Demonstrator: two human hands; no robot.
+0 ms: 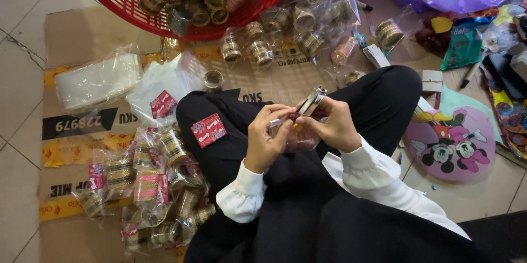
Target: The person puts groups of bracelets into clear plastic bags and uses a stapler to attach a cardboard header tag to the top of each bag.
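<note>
Over the lap, the left hand (266, 139) pinches with narrow fingers the top of a small clear plastic bag with dark red bangles (301, 138). The right hand (329, 126) closes its fingers around a silver metal stapler (312, 100) at the bag's top edge. A red paper label card (208, 130) lies on the left knee.

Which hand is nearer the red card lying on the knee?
Left. The left hand sits just right of the red card in the picture; the right hand lies farther off, beyond the left one, holding a silver stapler.
</note>
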